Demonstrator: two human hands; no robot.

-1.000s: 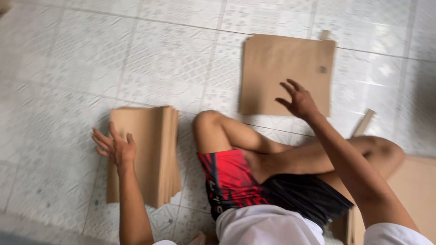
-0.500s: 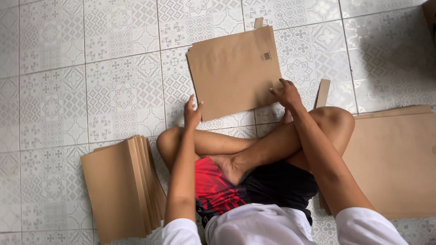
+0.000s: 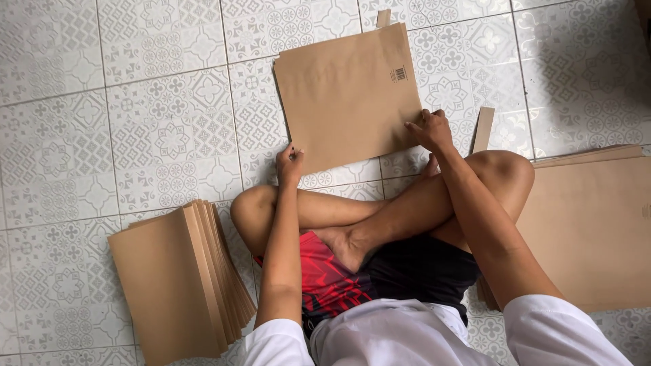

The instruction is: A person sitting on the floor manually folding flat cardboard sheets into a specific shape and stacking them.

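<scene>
- The floor (image 3: 135,102) is tiled in a grey and white pattern, and one flat brown sheet (image 3: 346,95) is laid on it, just ahead of the crossed legs.
- The near left corner of the sheet is pinched by the left hand (image 3: 289,163); the near right edge is pressed and gripped by the right hand (image 3: 428,129). Both hands are closed on the sheet, neither is released.
- A slip is judged likely: the tiles look smooth, so the sheet can be skewed if one hand is pushed harder than the other.
- A crooked crease is a risk, since the sheet is already set at a tilt to the tile lines.
- The right stack (image 3: 590,224) is partly hidden under the right arm and knee; it could be nudged or bent by the leg.
- The left stack (image 3: 180,285) is fanned at its edge, so it could be toppled or spread further by an elbow.
- Counts: two stacks, the pieces in each too tightly packed to be counted; one sheet in hand; two narrow strips (image 3: 483,129) seen, one beside the right hand, one at the sheet's far edge (image 3: 384,17); two hands.
</scene>
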